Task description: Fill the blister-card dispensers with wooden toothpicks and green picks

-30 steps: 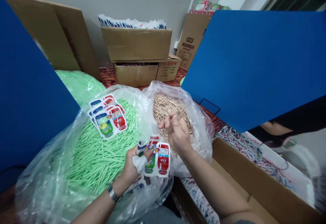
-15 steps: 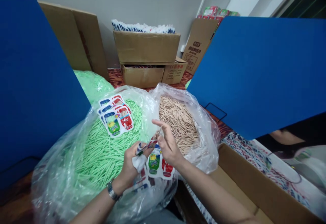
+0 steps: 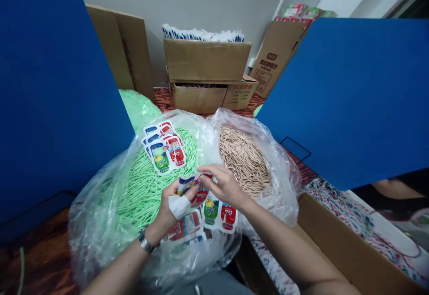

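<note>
My left hand (image 3: 169,205) is closed round a small printed pouch (image 3: 199,198) with a blue part and a red cola part; white tissue-like material (image 3: 179,206) covers part of that hand. At the pouch's top edge, my right hand (image 3: 226,185) has its thumb and fingers pinched together. Beneath my hands lie more pouches, one green and red (image 3: 228,217). A fanned stack of pouches (image 3: 167,149) rests on green sticks (image 3: 142,192) in a clear plastic bag. To the right, a second clear bag (image 3: 284,187) holds brown sticks (image 3: 246,161).
Blue panels stand at left (image 3: 50,85) and right (image 3: 351,98). Behind the bags, a cardboard box (image 3: 208,62) full of white-and-blue packets sits on another box (image 3: 197,98). An open carton (image 3: 335,237) is at lower right, with another person's arm (image 3: 393,192) beyond.
My right hand has come down onto the pouch's top edge; brown sticks showed at its fingertips before. The pouch has turned its printed face toward me. The whole view has shifted slightly.
</note>
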Demonstrator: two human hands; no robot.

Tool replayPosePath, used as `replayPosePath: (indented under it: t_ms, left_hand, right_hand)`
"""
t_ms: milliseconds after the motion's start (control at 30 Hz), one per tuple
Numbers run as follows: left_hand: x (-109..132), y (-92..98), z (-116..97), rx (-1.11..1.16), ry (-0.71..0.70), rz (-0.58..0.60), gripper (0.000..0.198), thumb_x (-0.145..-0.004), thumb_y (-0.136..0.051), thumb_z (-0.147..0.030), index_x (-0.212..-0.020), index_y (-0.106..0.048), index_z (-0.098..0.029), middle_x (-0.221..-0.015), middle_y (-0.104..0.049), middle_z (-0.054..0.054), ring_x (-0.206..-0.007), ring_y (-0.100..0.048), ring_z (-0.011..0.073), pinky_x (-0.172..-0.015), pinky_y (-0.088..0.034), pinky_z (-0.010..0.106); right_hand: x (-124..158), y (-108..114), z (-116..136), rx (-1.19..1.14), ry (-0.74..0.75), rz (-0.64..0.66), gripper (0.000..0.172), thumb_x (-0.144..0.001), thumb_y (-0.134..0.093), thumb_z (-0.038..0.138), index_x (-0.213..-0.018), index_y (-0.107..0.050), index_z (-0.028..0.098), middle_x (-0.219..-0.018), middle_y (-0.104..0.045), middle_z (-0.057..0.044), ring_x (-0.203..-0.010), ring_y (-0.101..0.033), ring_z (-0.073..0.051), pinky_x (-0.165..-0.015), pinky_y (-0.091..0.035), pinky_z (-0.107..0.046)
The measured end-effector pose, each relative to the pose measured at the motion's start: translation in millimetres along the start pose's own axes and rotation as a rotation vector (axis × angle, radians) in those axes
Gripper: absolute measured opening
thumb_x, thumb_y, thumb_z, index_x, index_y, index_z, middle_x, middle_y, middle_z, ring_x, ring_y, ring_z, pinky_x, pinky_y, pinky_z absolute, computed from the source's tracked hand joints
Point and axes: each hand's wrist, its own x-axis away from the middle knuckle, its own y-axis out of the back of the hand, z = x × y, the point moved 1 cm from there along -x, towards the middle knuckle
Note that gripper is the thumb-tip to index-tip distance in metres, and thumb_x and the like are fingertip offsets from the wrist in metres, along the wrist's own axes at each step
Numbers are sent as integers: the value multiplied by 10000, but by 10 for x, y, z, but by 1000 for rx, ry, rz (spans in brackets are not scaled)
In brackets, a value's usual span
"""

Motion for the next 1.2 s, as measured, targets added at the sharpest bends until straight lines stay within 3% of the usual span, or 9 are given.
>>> replayPosePath:
  t_ms: [167,300,467,600,667,733,933,1067,1200]
  left_hand:
    - [-45,285,-59,-126,-20,-34,230,-806,-633,-361,-793,-670,-135,-631,-597,4,-564,-502,125,-547,-424,241]
    - [-80,471,-223,-312,-194,-22,210,-830,-609,-341,-741,-650,-155,-644,-559,1,-588,-471,125,-549,-387,242]
    - [-100,645,-354,-469,-293,88,234,-852,-576,-317,-683,-638,-168,-651,-551,13,-638,-491,152,-614,-396,275]
    - [-60,813,-289,-526,-273,-51,271,-769,-675,-314,-580,-549,-167,-583,-456,-27,-556,-412,114,-533,-322,245]
    - [-32,910,-262,-481,-216,-153,254,-729,-715,-331,-619,-558,-164,-597,-465,-34,-539,-404,102,-506,-305,232]
    - [-4,1005,-269,-426,-148,-235,267,-722,-724,-351,-641,-555,-161,-588,-449,-45,-508,-377,86,-475,-278,221]
    - [59,1150,-383,-342,-111,-341,296,-731,-722,-352,-629,-521,-161,-552,-405,-62,-482,-337,70,-449,-241,212]
    - [82,1148,-359,-304,-99,-331,295,-720,-732,-356,-630,-530,-160,-571,-437,-51,-495,-356,76,-458,-258,217]
    - [89,1153,-318,-292,-70,-357,346,-707,-734,-374,-588,-482,-168,-519,-372,-67,-458,-301,67,-432,-215,218]
  right_hand:
    - [-223,-14,25,55,11,67,209,-890,-563,359,-998,-607,185,-900,-659,-52,-804,-607,-150,-724,-476,-273]
    - [-483,-205,136,99,116,115,330,-836,-576,532,-863,-610,205,-814,-643,-33,-773,-579,-165,-746,-448,-305]
    - [-631,-472,224,155,163,127,362,-916,-481,459,-661,-566,216,-644,-570,-4,-665,-526,-147,-720,-429,-304]
    - [-579,-511,282,105,275,121,190,-936,-458,306,-916,-629,226,-857,-647,-33,-878,-579,-178,-908,-409,-377]
    - [-508,-510,263,47,229,31,239,-927,-465,291,-1130,-574,225,-1121,-611,-71,-1078,-534,-207,-987,-367,-422]
    - [-403,-564,197,41,126,8,317,-926,-466,307,-1222,-516,204,-1211,-557,-103,-1136,-498,-220,-971,-388,-416]
    - [-86,-1060,0,476,6,582,399,-825,-609,471,-1103,-580,187,-1026,-599,-103,-966,-536,-252,-799,-442,-365]
    - [-106,-1251,18,626,-12,650,511,-757,-648,563,-1082,-564,178,-1038,-579,-109,-991,-519,-275,-811,-431,-383]
    - [-197,-1330,19,672,29,708,421,-800,-613,529,-1028,-583,177,-1054,-576,-115,-1004,-517,-271,-815,-422,-384]
